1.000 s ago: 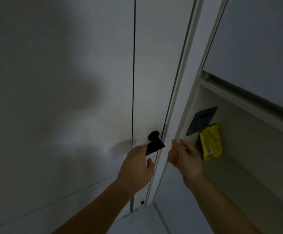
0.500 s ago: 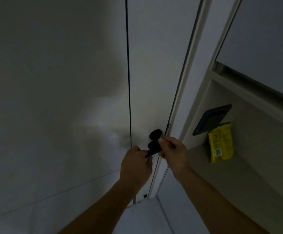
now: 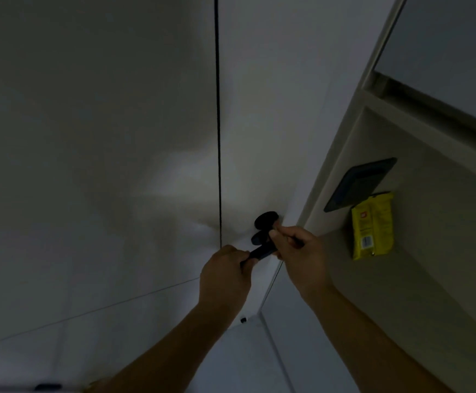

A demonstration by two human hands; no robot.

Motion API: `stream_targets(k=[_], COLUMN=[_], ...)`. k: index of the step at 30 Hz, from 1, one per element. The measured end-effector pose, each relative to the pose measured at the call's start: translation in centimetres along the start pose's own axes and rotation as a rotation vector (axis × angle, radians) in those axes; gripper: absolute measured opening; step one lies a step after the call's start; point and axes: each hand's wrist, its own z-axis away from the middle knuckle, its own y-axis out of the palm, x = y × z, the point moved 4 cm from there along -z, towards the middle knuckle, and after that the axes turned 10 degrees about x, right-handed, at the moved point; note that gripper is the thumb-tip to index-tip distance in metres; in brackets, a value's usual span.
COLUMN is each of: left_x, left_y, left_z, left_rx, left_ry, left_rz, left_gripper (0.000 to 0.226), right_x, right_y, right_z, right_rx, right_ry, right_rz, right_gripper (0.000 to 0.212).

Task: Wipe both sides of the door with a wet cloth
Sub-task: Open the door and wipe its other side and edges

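Note:
The white door [image 3: 255, 109] stands in front of me, lit dimly, with a black lever handle [image 3: 261, 249] on a round black base [image 3: 266, 218] near its right edge. My left hand [image 3: 225, 279] grips the free end of the lever from below. My right hand [image 3: 302, 259] is right beside it, fingers curled, and pinches the lever close to the round base. No cloth shows in either hand or anywhere else in view.
A white wall panel [image 3: 89, 137] fills the left, split from the door by a dark vertical seam. On the right, an open shelf niche holds a yellow packet [image 3: 372, 226] and a dark flat device [image 3: 360, 184]. A small black stop [image 3: 242, 319] sits at floor level.
My right hand, apart from the handle a second ago, has moved left onto the lever beside my left hand. The left hand has kept its grip.

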Motion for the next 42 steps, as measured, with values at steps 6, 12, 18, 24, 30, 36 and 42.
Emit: stream_targets(k=[6, 12, 18, 24, 30, 36, 42], left_x=[-0.6, -1.8, -4.0, -5.8, -7.3, -9.3, -10.8], left_y=[0.5, 1.0, 0.8, 0.0, 0.0, 1.4, 1.9], left_z=[2.6, 7.5, 14.8, 22.8, 31.4, 39.8, 48.0], left_rx=[-0.011, 0.008, -0.005, -0.118, -0.138, -0.207, -0.226], left_ry=[0.033, 0.065, 0.119, 0.243, 0.199, 0.2, -0.007], left_rz=[0.001, -0.045, -0.192, -0.337, -0.47, -0.431, -0.494], left_gripper=[0.024, 0.029, 0.031, 0.026, 0.044, 0.05, 0.05], right_x=[0.2, 0.2, 0.4, 0.7, 2.3, 3.6, 3.8], right_y=[-0.6, -2.2, -3.6, -4.9, -8.7, -12.6, -11.4], right_z=[3.4, 8.9, 16.8, 25.7, 34.1, 39.8, 44.6], right_rx=[-0.03, -0.066, -0.049, 0.016, 0.039, 0.07, 0.308], right_ry=[0.02, 0.051, 0.046, 0.125, 0.068, 0.035, 0.054], right_rz=[-0.006, -0.014, -0.025, -0.034, -0.032, 0.009, 0.037], right_gripper=[0.01, 0.01, 0.014, 0.013, 0.007, 0.014, 0.025])
